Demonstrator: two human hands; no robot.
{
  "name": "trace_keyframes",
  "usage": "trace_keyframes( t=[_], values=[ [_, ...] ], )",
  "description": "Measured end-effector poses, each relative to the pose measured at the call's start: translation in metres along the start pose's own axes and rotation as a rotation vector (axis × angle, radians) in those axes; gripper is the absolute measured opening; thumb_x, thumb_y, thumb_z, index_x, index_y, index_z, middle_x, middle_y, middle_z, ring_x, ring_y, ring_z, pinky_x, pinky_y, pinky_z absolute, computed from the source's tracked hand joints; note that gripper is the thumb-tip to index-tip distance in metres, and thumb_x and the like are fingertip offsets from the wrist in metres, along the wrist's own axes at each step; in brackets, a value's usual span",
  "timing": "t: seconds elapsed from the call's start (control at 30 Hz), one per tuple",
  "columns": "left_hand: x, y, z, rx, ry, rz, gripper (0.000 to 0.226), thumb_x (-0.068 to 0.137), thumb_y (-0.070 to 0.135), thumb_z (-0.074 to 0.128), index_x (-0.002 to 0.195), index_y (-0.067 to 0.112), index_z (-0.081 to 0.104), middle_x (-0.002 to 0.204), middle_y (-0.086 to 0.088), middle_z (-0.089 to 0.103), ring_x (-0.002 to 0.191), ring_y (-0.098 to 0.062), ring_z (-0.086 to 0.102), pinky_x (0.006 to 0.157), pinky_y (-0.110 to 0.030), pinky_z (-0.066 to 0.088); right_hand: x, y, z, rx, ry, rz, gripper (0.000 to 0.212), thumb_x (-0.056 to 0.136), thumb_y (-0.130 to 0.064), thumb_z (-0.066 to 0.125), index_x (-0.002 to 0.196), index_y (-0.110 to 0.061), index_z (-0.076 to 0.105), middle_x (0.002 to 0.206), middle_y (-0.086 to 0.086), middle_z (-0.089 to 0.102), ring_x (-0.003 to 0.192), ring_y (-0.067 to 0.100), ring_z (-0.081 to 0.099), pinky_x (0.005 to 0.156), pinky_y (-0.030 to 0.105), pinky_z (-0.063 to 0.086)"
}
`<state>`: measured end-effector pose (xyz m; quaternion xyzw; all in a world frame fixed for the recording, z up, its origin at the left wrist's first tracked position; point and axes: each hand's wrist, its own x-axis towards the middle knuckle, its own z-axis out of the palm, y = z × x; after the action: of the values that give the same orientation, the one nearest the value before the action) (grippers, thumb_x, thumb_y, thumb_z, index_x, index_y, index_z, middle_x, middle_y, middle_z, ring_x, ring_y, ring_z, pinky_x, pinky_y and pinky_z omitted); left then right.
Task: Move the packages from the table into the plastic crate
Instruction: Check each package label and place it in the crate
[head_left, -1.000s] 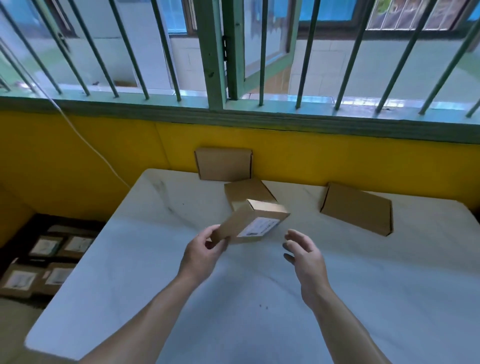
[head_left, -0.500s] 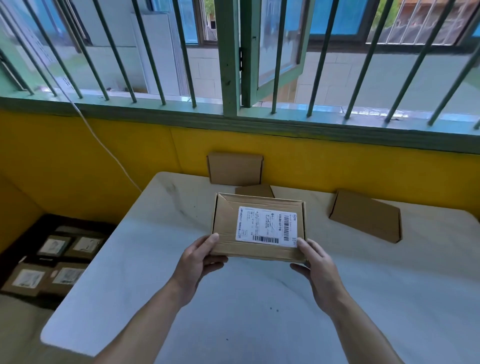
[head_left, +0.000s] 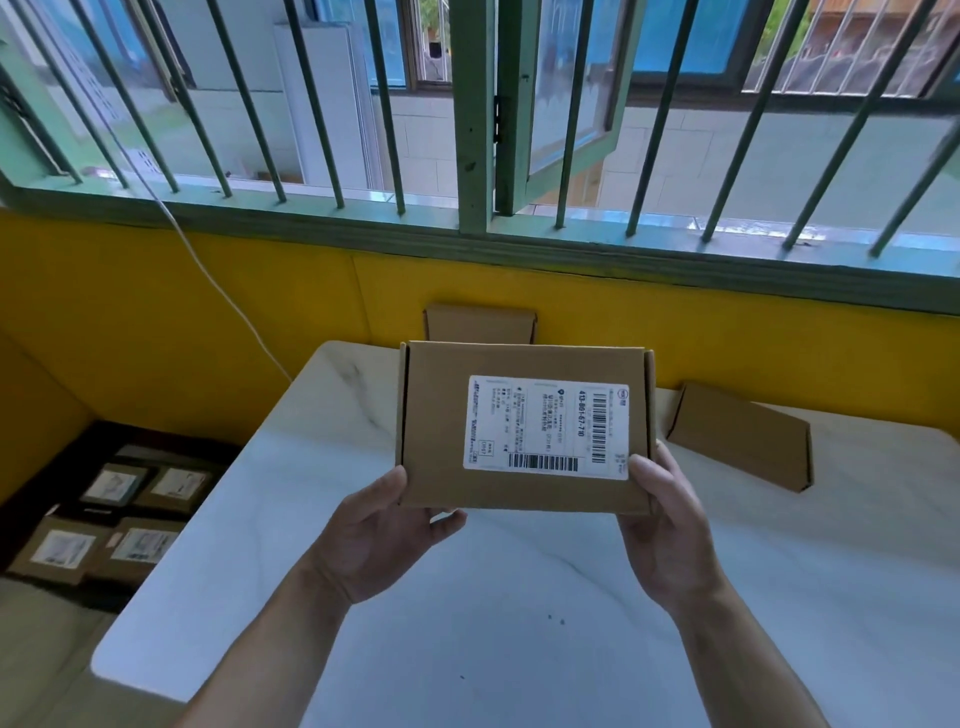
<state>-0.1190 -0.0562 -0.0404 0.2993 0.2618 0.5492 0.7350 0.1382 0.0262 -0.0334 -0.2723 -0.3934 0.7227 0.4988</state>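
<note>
I hold a flat brown cardboard package up over the white table, its white barcode label facing me. My left hand grips its lower left corner, thumb on the front. My right hand grips the lower right corner, thumb on the label's edge. A second package lies on the table at the right. A third package leans against the yellow wall behind the held one. The dark plastic crate sits on the floor at the left, with several labelled packages inside.
A yellow wall runs behind the table under a green barred window. A white cable hangs down the wall toward the table's left corner. The table's left edge borders the crate.
The package has been raised closer to me and turned so the label reads sideways. Both hands kept their hold on its lower corners. It now hides the box that lay behind it.
</note>
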Motion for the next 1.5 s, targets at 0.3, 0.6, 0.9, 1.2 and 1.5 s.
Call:
trace_keyframes(
  t=[0.3, 0.6, 0.9, 1.2, 1.5],
  values=[
    [0.004, 0.002, 0.008, -0.029, -0.085, 0.011, 0.067, 0.08, 0.041, 0.076, 0.14, 0.02, 0.053, 0.138, -0.013, 0.055, 0.12, -0.03, 0.054, 0.099, -0.042, 0.044, -0.004, -0.011, 0.006, 0.02, -0.026, -0.048, 0.037, 0.081, -0.018, 0.054, 0.115, -0.007, 0.059, 0.11, 0.018, 0.07, 0.098, 0.028, 0.069, 0.076, 0.031, 0.059],
    [-0.01, -0.015, -0.003, 0.075, 0.198, 0.024, 0.058, 0.089, 0.039, 0.065, 0.142, 0.023, 0.05, 0.146, -0.013, 0.049, 0.129, -0.03, 0.049, 0.112, -0.047, 0.034, -0.001, 0.009, -0.005, -0.084, 0.015, 0.068, 0.039, 0.082, -0.022, 0.058, 0.118, -0.004, 0.056, 0.115, 0.021, 0.069, 0.103, 0.031, 0.067, 0.076, 0.03, 0.058],
    [-0.081, -0.045, -0.024, -0.051, 0.819, 0.098, 0.049, 0.074, 0.014, 0.068, 0.122, 0.012, 0.058, 0.124, -0.012, 0.065, 0.106, -0.021, 0.059, 0.1, -0.036, 0.045, -0.003, 0.087, 0.013, -0.24, -0.034, 0.41, 0.035, 0.081, -0.03, 0.063, 0.113, -0.016, 0.065, 0.114, 0.005, 0.072, 0.092, 0.011, 0.064, 0.08, 0.033, 0.045],
    [-0.201, -0.016, -0.08, -0.178, 1.069, 0.25, 0.032, 0.075, 0.014, 0.065, 0.106, 0.018, 0.062, 0.1, -0.003, 0.065, 0.085, -0.013, 0.058, 0.086, -0.031, 0.043, -0.008, 0.175, 0.128, -0.438, -0.199, 0.554, 0.015, 0.092, -0.02, 0.06, 0.098, -0.012, 0.071, 0.105, 0.006, 0.074, 0.087, 0.011, 0.066, 0.079, 0.033, 0.048],
    [-0.347, 0.055, -0.177, -0.232, 1.203, 0.354, 0.025, 0.084, 0.01, 0.063, 0.108, 0.01, 0.067, 0.095, -0.006, 0.072, 0.08, -0.015, 0.061, 0.076, -0.03, 0.047, -0.027, 0.285, 0.301, -0.529, -0.284, 0.618, 0.018, 0.092, -0.024, 0.061, 0.097, -0.011, 0.072, 0.095, 0.005, 0.074, 0.088, 0.016, 0.065, 0.076, 0.032, 0.05]
  ],
)
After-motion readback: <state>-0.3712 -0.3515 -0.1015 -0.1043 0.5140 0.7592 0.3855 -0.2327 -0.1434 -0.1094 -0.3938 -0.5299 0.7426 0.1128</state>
